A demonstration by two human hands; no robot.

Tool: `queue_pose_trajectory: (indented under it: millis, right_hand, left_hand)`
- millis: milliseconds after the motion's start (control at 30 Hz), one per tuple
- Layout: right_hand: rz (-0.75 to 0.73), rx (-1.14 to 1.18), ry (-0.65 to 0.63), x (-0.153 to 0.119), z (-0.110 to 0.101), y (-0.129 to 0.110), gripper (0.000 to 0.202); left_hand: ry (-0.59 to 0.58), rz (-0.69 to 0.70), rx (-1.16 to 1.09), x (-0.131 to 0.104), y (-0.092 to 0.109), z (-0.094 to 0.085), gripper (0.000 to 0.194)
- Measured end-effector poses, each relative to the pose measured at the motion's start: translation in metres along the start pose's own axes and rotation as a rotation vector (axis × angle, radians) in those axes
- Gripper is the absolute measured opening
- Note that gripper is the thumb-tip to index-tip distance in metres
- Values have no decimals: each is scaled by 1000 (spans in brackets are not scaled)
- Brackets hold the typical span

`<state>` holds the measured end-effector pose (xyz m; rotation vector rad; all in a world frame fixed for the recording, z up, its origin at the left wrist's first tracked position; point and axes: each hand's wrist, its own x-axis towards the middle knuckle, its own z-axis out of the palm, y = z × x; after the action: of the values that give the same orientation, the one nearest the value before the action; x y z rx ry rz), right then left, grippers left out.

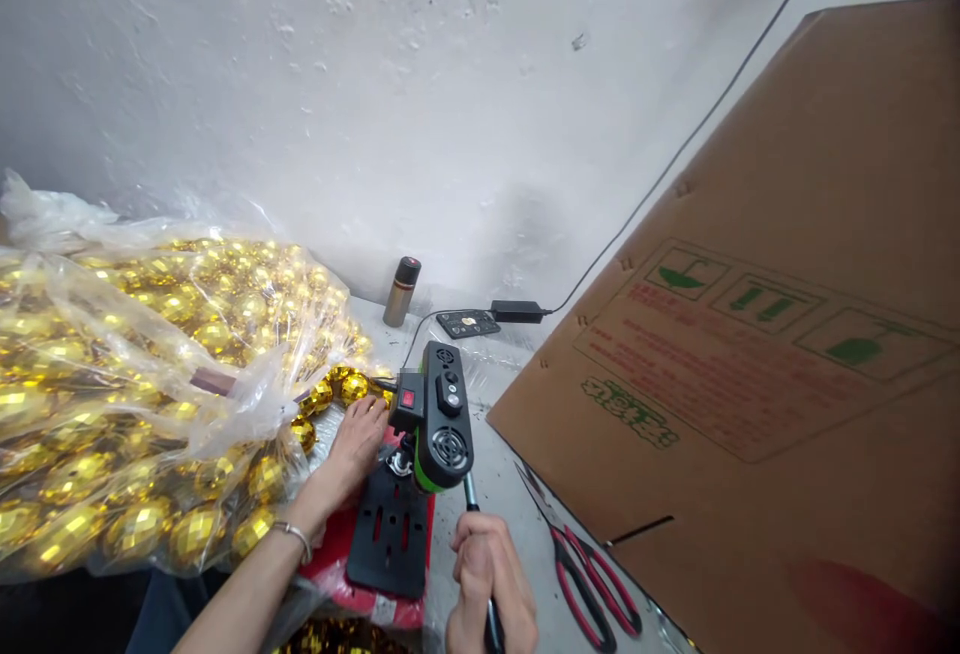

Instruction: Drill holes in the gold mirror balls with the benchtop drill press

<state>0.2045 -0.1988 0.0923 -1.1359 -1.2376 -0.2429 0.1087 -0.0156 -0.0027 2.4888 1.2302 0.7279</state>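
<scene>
A black press-like machine (pixel 448 424) with round vents, a red switch and a green lower edge stands over a black slotted base plate (pixel 388 539). My right hand (pixel 491 579) is closed around the black grip of its lever (pixel 470 492). At the machine's left side, my left hand (pixel 364 439) has its fingers bent over a string of gold mirrored balls (pixel 352 388); the fingertips are partly hidden by the balls and the machine. This string runs left to the clear plastic bag (pixel 262 389). What lies under the machine's head is mostly hidden.
Gold balls (pixel 139 529) fill the bag at left. Large scissors (pixel 577 564) lie right of my right hand, beside a big cardboard box (pixel 750 354). Behind the machine are a bottle (pixel 402 291), a dark phone-like slab (pixel 468 322) and a power adapter (pixel 517 311) with its cable.
</scene>
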Motion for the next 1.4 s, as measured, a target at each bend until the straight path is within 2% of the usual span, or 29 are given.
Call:
queue_pose_trajectory:
  millis: [67,167,300,400,500,633,700,800,933,1067,1167,1333,1400]
  right_hand:
    - [9,-8,-6,-1,0,-1,33]
    - [-62,-3,-47,-1,-2,1,33]
    - [-91,-1,-53,2,-4,4,32]
    - [-63,-3,-90,7,-7,0,32]
    - [-5,15,-100,15,-8,-8,30]
    - [66,31,-89,30,-6,-17,32]
    - [85,25,-96,35,-5,-19,32]
    - [72,26,-100,36,-5,-19,32]
    - [53,13,-120,32,-8,-18,30]
    - [29,-4,-133,29,-10,-19,29]
    - [21,-21,-142,30,-11,-20,27]
    - [6,-39,-160,31,-13,-22,26]
    - [11,-40,-165,30,-13,-22,26]
  left_hand:
    - [-34,-14,9,9,-5,4,49]
    - [-58,-87,37,10,-12,4,46]
    - [-54,-195,51,1,-15,-10,41]
    - [-40,-260,6,-19,-10,-24,46]
    - [25,-386,-337,-49,3,-29,52]
    - [51,-594,-915,-85,25,-15,66]
    - [31,-686,-1058,-94,35,-3,77]
    - [18,-756,-1114,-98,43,12,94]
    - [14,-729,-1041,-98,48,19,103]
    - [-31,-593,-903,-101,50,16,79]
    - [-7,-444,-708,-105,49,16,60]
    - [-7,-238,-414,-110,45,25,54]
    - [27,-159,-341,-107,43,27,52]
